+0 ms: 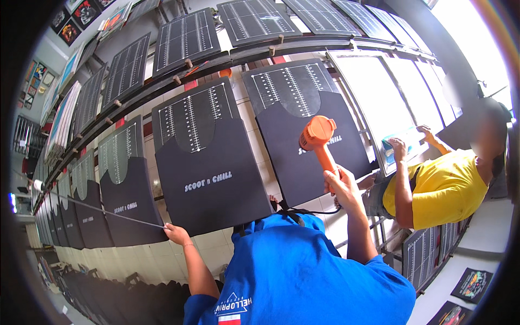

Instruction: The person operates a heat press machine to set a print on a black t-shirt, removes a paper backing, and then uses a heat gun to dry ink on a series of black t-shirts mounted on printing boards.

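My right hand (345,188) is closed round the handle of an orange hair dryer (318,135), held up above a black T-shirt (319,143). A black cord (314,211) runs below that hand. Off to the left, my left hand (177,234) grips the end of a thin grey rod or cord (108,209); I cannot tell which. It stretches away to a small white piece (38,185) at the far left. Between my hands, another black T-shirt (214,187) with a pale print lies flat on a dark board with white ruler marks (189,114).
At the right, a person in a yellow shirt (449,187) works with both hands at a white-meshed screen frame (374,92). More shirts on boards (123,189) line the left. A second row of marked boards (187,40) stands beyond a dark rail (227,56) with wooden pegs.
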A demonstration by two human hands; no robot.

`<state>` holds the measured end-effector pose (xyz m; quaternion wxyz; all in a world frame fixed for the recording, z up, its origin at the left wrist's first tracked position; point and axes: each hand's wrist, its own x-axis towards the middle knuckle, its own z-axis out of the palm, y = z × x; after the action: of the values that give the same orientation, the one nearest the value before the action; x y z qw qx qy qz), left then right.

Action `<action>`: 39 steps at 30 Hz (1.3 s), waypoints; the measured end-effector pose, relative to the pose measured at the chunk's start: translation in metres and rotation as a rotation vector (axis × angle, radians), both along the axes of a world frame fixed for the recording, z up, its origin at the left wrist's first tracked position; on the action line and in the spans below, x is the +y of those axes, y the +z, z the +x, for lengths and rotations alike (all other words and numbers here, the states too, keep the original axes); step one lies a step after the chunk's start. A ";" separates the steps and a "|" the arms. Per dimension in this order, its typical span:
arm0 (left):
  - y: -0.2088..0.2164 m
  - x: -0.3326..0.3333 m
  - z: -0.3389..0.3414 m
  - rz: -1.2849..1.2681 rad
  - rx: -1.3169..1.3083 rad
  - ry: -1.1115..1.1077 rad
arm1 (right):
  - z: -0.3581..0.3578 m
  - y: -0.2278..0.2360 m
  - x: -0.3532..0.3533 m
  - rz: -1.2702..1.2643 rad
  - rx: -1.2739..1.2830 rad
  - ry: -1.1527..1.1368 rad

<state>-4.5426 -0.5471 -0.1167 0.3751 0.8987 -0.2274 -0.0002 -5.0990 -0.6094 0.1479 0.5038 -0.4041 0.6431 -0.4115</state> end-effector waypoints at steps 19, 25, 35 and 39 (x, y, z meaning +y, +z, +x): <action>0.017 -0.011 -0.015 0.020 0.153 0.151 | -0.017 -0.009 0.000 0.032 -0.056 0.000; 0.012 -0.009 -0.008 0.012 0.133 0.127 | -0.017 -0.004 0.000 0.066 -0.025 0.005; 0.023 -0.011 -0.017 0.068 0.205 0.106 | -0.025 -0.009 0.002 0.078 -0.095 0.019; 0.012 -0.006 -0.005 0.067 0.089 0.145 | -0.013 -0.007 0.002 0.027 -0.067 0.012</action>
<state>-4.5477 -0.5532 -0.1047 0.3536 0.9239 -0.1447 -0.0204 -5.1124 -0.6073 0.1408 0.5330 -0.3869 0.6288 -0.4133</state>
